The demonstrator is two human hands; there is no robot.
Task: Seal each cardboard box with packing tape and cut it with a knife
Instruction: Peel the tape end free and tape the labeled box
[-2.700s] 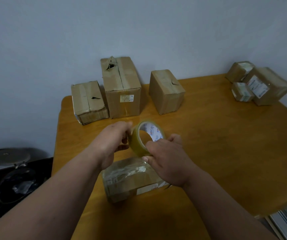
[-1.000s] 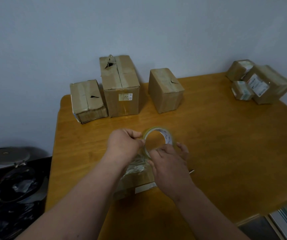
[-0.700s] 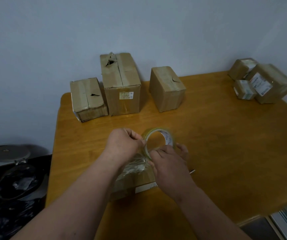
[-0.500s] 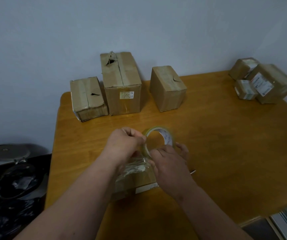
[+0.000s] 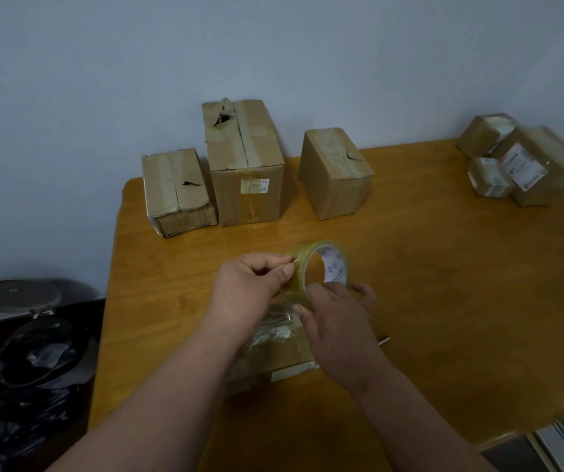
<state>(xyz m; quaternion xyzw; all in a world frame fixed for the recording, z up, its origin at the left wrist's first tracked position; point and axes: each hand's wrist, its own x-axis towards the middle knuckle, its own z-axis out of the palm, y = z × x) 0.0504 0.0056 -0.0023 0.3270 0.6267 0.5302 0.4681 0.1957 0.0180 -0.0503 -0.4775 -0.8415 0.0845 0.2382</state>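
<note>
1. The roll of tape (image 5: 321,267) is standing on edge above the near box (image 5: 273,349), its open core facing the camera and a little right, so its axis is running from the person toward the far right of the table (image 5: 461,301).
2. The right hand (image 5: 338,321) is gripping the roll's lower rim, fingers curled round it; the left hand (image 5: 250,284) is pinching at the roll's left edge between thumb and forefinger.
3. The near box is lying flat under both hands at the table's front, its long side running left to right, crinkled clear film on top.
4. Compared with half a second ago, the hands and roll are sitting almost unchanged; 2.7 seconds ago the roll was being held higher, clear of the box.
5. Blue print is showing inside the core, too blurred to read; the label on the tall box (image 5: 244,165) is also illegible.
</note>
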